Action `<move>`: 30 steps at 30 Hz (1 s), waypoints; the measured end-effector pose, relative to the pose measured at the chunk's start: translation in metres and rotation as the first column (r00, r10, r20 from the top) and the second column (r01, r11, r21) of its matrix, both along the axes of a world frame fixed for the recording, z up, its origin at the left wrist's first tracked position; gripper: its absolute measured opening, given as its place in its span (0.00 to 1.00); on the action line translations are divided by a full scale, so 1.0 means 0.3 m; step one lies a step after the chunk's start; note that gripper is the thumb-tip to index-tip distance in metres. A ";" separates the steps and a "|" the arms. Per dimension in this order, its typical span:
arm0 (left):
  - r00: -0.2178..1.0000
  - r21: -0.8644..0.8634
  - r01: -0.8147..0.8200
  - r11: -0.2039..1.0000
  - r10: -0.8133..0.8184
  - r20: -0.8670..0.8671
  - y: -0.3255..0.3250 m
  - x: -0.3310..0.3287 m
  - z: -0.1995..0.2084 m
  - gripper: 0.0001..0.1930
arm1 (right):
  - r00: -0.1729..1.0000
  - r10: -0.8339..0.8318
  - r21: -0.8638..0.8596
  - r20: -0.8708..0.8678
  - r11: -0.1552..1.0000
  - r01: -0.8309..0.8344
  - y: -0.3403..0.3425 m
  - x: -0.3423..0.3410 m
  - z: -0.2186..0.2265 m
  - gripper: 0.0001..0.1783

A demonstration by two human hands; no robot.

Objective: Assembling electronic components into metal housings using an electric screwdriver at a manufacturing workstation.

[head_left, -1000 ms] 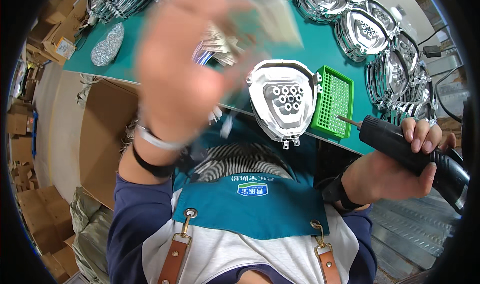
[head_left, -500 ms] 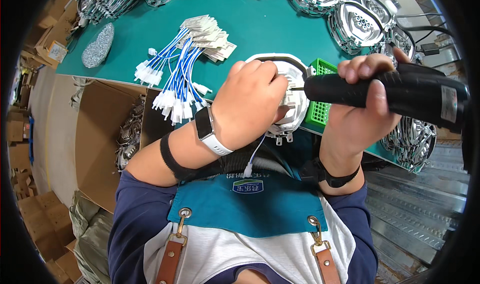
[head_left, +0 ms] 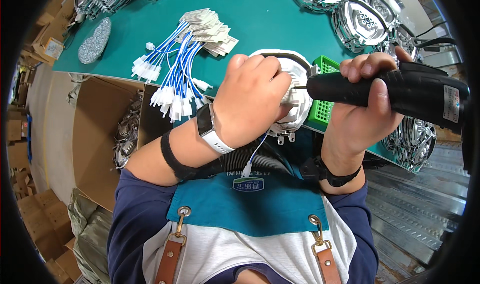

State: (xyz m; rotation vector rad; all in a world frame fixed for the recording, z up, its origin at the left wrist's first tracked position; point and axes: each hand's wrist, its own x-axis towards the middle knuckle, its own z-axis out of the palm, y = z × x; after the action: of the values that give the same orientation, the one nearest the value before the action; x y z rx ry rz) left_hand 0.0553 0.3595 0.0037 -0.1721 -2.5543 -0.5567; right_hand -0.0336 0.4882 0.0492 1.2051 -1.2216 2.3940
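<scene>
My right hand [head_left: 367,96] is wrapped round a black electric screwdriver [head_left: 332,88], held level with its thin bit pointing left. The bit's tip reaches a rounded white-and-silver lamp housing [head_left: 301,106] in front of me. Over the housing's left side lies my left hand [head_left: 252,91], its fingers curled down and closed against it; the fingertips are largely hidden. From the housing's lower edge hangs a blue-and-white wire, ending in a white connector plug [head_left: 246,170] near my apron.
A green perforated basket [head_left: 322,111] stands right of the housing. Flat pale boards [head_left: 207,31] with blue-and-white wires [head_left: 182,79] lie left on the green table [head_left: 260,19]. Stacked silver housings [head_left: 360,26] line the back. A cardboard box [head_left: 97,139] with silver parts sits at left.
Both hands keep their grip, and the screwdriver bit stays at the housing. The view has shifted slightly; no clear movement of the tool shows.
</scene>
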 end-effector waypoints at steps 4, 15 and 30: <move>1.000 0.008 0.001 1.000 -0.001 0.001 -0.004 -0.001 -0.006 0.20 | 0.999 0.038 0.029 -0.038 0.999 -0.037 -0.014 -0.018 -0.014 0.28; 0.999 0.028 0.005 1.000 -0.006 0.046 0.004 -0.002 0.001 0.20 | 0.996 0.086 0.209 -0.025 0.975 -0.079 -0.034 -0.011 0.009 0.26; 0.999 -0.008 0.021 1.000 -0.021 0.029 -0.011 -0.006 -0.005 0.18 | 0.907 -0.343 0.043 0.243 0.938 0.343 0.159 -0.165 -0.042 0.24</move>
State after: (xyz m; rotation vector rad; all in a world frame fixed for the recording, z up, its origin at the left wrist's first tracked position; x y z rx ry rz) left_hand 0.0534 0.3561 0.0022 -0.1951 -2.5860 -0.5604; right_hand -0.0831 0.5360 0.0367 0.6322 -1.3703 2.3191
